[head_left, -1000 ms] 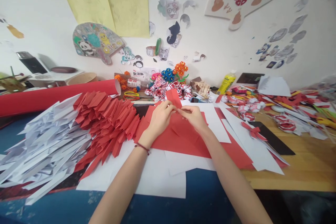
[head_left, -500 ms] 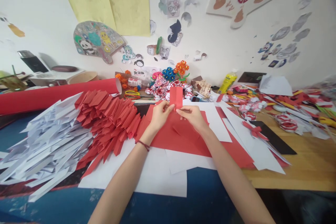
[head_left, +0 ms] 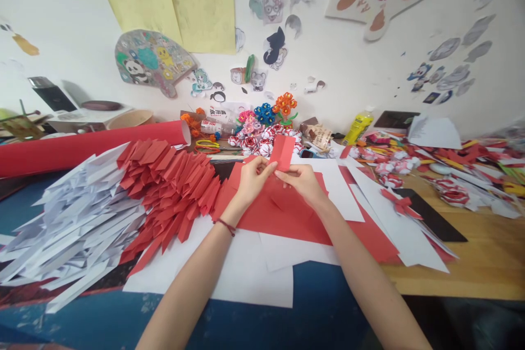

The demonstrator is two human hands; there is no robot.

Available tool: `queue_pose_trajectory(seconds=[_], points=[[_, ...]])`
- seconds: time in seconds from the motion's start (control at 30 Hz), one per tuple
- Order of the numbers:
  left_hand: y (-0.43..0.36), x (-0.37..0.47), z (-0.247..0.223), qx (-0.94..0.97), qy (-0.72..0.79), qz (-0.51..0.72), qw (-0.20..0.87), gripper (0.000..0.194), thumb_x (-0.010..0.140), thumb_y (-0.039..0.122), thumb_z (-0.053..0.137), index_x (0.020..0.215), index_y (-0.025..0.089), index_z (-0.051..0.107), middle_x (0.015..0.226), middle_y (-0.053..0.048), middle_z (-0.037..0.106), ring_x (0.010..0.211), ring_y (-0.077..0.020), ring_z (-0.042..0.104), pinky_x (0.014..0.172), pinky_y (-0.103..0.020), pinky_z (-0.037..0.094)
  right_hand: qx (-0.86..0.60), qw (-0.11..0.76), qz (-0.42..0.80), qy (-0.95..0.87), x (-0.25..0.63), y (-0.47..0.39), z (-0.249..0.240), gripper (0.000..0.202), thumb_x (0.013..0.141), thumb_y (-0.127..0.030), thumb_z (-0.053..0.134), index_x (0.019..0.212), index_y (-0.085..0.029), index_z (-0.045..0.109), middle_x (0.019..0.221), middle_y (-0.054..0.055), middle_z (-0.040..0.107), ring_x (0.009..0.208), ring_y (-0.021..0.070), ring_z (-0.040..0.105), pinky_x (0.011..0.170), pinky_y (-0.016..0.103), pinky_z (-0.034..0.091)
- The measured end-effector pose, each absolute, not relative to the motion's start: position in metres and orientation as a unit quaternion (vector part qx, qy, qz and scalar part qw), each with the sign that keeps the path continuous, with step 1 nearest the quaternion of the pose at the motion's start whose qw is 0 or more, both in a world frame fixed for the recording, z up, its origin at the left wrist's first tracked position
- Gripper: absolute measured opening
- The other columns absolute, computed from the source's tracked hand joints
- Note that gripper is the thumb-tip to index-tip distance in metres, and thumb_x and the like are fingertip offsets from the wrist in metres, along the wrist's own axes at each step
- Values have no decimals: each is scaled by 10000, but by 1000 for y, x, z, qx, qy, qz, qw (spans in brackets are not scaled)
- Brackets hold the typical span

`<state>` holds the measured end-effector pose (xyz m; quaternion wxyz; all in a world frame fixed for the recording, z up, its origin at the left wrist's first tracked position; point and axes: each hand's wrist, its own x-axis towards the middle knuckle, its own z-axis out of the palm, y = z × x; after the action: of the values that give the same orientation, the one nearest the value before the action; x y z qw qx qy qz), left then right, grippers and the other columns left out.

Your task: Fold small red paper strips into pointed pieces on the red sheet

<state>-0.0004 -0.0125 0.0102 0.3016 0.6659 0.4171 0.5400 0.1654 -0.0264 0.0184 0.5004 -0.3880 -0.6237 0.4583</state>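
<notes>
A small creased red paper piece (head_left: pixel 283 152) is held up between my two hands, above large red sheets (head_left: pixel 283 213). My left hand (head_left: pixel 254 179) pinches its lower left edge with thumb and fingers. At the lower right edge, my right hand (head_left: pixel 302 181) pinches the same piece, the thumbs almost touching. To the left lies a heap of folded red strips (head_left: pixel 168 180), beside a heap of folded white strips (head_left: pixel 90 224). White sheets (head_left: pixel 246 279) lie under the red ones.
A red paper roll (head_left: pixel 94 145) lies behind the heaps. Paper flowers (head_left: pixel 264 115) and a yellow bottle (head_left: pixel 359 127) stand near the wall. On the right are a dark flat board (head_left: pixel 435 219) and scattered coloured paper scraps (head_left: pixel 467 158).
The held red piece has tilted, its top leaning to the right. My hands have stayed in nearly the same place. The view has shifted slightly.
</notes>
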Motion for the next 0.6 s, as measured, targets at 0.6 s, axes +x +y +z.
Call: queue_pose_trajectory(seconds=[0.6], points=[[-4, -3, 5, 646, 341, 552, 403, 352, 795, 482, 688, 723, 155, 580, 657, 5, 615, 630, -107, 567, 601, -218, 399, -392, 515, 429, -631, 171, -25, 20, 334, 784, -487, 709, 772, -155, 740, 540, -2, 592, 510, 124, 515, 523, 260, 400]])
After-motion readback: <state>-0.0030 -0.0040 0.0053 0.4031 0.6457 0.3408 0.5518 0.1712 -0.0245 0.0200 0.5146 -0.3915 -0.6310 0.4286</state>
